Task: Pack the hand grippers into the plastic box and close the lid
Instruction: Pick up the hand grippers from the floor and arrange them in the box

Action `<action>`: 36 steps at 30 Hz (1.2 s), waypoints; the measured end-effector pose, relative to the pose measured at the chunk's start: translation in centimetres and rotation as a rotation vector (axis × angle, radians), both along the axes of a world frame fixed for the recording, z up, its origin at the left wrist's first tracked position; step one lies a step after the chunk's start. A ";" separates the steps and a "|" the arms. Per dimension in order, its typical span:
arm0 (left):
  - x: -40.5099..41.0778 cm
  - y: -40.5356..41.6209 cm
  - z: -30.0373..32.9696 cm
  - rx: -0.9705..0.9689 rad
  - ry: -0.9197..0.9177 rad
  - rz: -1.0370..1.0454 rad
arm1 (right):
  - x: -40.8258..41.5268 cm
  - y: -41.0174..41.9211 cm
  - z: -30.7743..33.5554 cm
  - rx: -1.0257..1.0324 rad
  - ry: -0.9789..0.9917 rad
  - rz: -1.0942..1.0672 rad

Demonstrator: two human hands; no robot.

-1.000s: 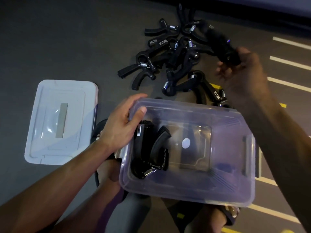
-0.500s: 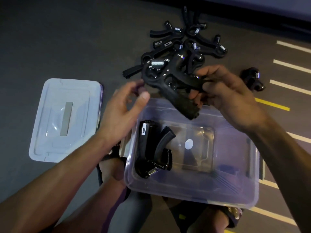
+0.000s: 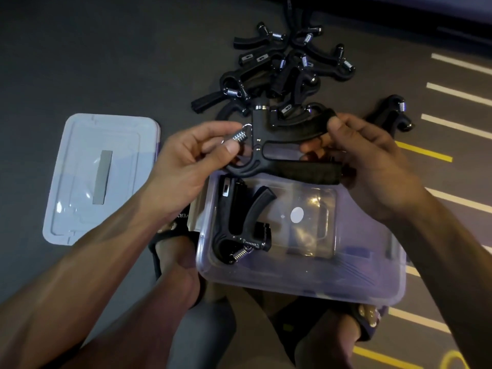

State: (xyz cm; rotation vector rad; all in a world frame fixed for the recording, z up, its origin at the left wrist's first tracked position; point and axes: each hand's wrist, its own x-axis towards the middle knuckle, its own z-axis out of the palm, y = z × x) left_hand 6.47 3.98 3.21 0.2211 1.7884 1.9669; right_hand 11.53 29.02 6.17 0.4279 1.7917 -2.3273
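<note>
A black plastic hand gripper with a steel coil spring (image 3: 277, 145) is held level above the far rim of the clear rectangular plastic box (image 3: 314, 283), both hands on it. The left hand (image 3: 186, 166), at nine o'clock from the gripper, is pinched shut around the spring end, thumb and forefinger closed on the silver coil and the ring beside it. The right hand (image 3: 372, 166), at three o'clock, is closed on the two handles: the thumb presses the tip of the upper curved handle while the other fingers curl under the lower, foam-covered one. The box sits open on the dark grey floor (image 3: 106, 62), between the person's feet in black sandals (image 3: 170, 235). Inside it, against the wall at nine o'clock, lies a second black hand gripper (image 3: 239, 225), its spring end toward six o'clock and its handles pointing toward twelve o'clock; the rest of the box floor shows only a round white sticker (image 3: 296, 214). The pale translucent lid (image 3: 101, 179) lies flat on the floor at nine o'clock from the box, apart from it, with a grey strip along its middle. At twelve o'clock, beyond the hands, a heap of black hand grippers (image 3: 282, 67) is tangled together on the floor. One more loose gripper (image 3: 391, 113) lies alone at about two o'clock, near white and yellow painted floor lines (image 3: 458, 94).
</note>
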 end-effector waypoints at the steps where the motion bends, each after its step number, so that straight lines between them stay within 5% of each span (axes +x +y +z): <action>1: 0.1 -0.1 0.0 -0.010 -0.005 -0.010 | 0.3 0.0 0.1 -0.004 0.017 0.003; 5: 0.5 -0.4 0.0 -0.111 0.013 -0.033 | 1.7 0.0 0.2 -0.008 0.139 0.061; 13: 1.5 -0.4 1.0 0.162 -0.457 -0.303 | 2.5 0.4 -0.3 -0.022 0.163 0.174; 18: 2.4 -0.3 0.9 0.157 -0.370 -0.207 | 2.9 0.1 -0.8 0.091 0.190 0.103; 26: 3.2 0.2 0.7 -0.021 -0.107 -0.438 | 3.4 -0.8 -0.4 -0.037 -0.063 -0.146; 32: 0.9 -0.5 0.1 -0.268 0.261 0.166 | 4.4 -1.0 -0.1 0.034 -0.126 -0.076; 36: 0.9 -1.1 -2.1 -0.427 0.249 0.216 | 5.0 -4.3 -1.7 0.148 -0.234 -0.056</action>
